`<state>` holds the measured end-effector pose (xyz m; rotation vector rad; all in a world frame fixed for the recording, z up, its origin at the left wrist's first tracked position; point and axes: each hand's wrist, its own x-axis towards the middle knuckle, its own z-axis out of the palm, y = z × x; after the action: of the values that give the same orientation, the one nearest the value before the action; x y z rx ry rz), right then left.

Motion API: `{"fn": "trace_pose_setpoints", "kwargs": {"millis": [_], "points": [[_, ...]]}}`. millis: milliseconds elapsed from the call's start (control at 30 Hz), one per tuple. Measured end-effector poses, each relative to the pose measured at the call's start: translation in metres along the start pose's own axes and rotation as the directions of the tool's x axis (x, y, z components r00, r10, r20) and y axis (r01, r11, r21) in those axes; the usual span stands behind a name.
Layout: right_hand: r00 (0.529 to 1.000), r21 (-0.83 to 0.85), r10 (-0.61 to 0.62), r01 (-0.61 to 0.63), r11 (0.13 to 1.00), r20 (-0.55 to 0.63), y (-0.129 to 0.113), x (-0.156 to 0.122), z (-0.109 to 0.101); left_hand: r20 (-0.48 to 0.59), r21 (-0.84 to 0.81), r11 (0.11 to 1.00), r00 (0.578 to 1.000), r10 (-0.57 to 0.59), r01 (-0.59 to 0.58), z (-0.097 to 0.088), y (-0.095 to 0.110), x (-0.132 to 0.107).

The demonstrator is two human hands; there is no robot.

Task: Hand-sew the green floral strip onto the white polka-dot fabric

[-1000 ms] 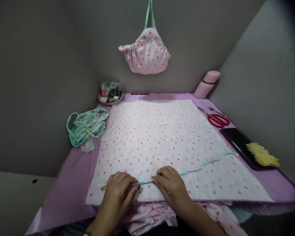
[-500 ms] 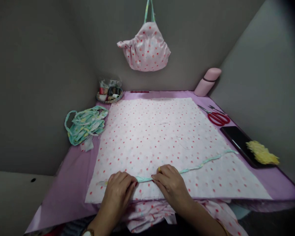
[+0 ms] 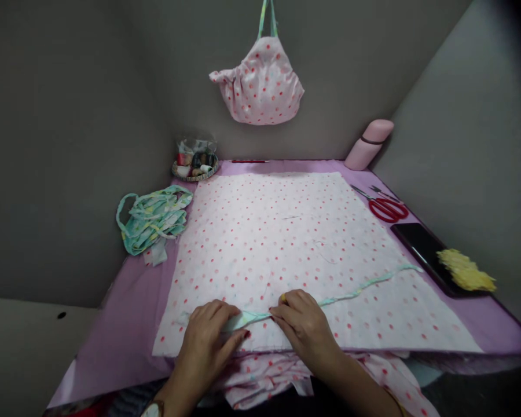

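Observation:
A pink fabric sheet with red dots [image 3: 295,243] lies spread over the purple table. Across its near edge runs a thin mint-green strip [image 3: 364,285], stretching right toward the table's side. My left hand [image 3: 211,333] presses the strip's left part against the fabric with fingers closed on it. My right hand [image 3: 301,324] pinches the strip just to the right of the left hand, near a small yellow pin head. More of the dotted fabric hangs below the table's front edge.
A pile of mint-green strips [image 3: 154,219] lies at the left. A basket of thread spools [image 3: 195,165] stands at the back. Red scissors [image 3: 386,208], a black phone [image 3: 421,246] and a yellow tuft [image 3: 464,271] line the right side. A pink bottle [image 3: 369,145] leans in the corner; a dotted pouch [image 3: 260,87] hangs above.
My left hand has slid slightly toward me and flattened over the strip. The right hand stays almost in place. The view shifted a little.

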<state>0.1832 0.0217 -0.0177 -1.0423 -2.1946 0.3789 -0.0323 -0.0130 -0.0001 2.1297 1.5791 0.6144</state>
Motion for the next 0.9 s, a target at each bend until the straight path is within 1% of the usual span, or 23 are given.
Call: {"fn": "trace_pose_setpoints", "kwargs": {"millis": [67, 200, 333, 400, 500, 633, 700, 800, 900], "points": [[1.000, 0.003, 0.001, -0.001, 1.000, -0.004, -0.0001, 0.0000, 0.0001, 0.015, 0.001, 1.000, 1.000, 0.007, -0.007, 0.0000, -0.0012, 0.0011], [1.000, 0.010, 0.005, -0.005, 1.000, 0.002, -0.0004, -0.0003, -0.0008, 0.011, -0.012, 1.000, 1.000, 0.004, -0.003, 0.0013, -0.0009, 0.0035], [1.000, 0.006, 0.015, -0.015, 1.000, 0.019, 0.0005, -0.0005, -0.0016, 0.014, -0.003, 0.997, 0.997, -0.074, 0.074, 0.0012, 0.0035, 0.0056], [1.000, 0.008, 0.020, -0.020, 1.000, 0.020, 0.0007, -0.0007, -0.0016, -0.003, -0.003, 0.994, 0.994, -0.108, 0.108, 0.0008, 0.0055, 0.0066], [1.000, 0.011, 0.020, -0.020, 1.000, 0.020, 0.0004, -0.0006, -0.0014, -0.029, -0.015, 0.992, 0.992, -0.123, 0.123, -0.0003, 0.0073, 0.0075], [1.000, -0.009, 0.014, -0.014, 1.000, 0.011, -0.0007, 0.0008, -0.0013, -0.009, -0.021, 0.993, 0.993, -0.115, 0.114, -0.0021, 0.0080, 0.0081], [1.000, -0.014, 0.014, -0.014, 1.000, 0.008, -0.0012, 0.0015, -0.0017, -0.018, -0.020, 0.994, 0.994, -0.105, 0.105, -0.0019, 0.0076, 0.0082], [1.000, -0.012, 0.016, -0.016, 1.000, 0.007, -0.0016, 0.0018, -0.0023, -0.059, -0.015, 0.997, 0.995, -0.074, 0.074, 0.0006, 0.0055, 0.0075], [1.000, -0.009, 0.017, -0.017, 1.000, 0.004, -0.0014, 0.0017, -0.0023, -0.115, -0.001, 1.000, 0.993, -0.005, 0.005, 0.0048, 0.0019, 0.0050]]}}
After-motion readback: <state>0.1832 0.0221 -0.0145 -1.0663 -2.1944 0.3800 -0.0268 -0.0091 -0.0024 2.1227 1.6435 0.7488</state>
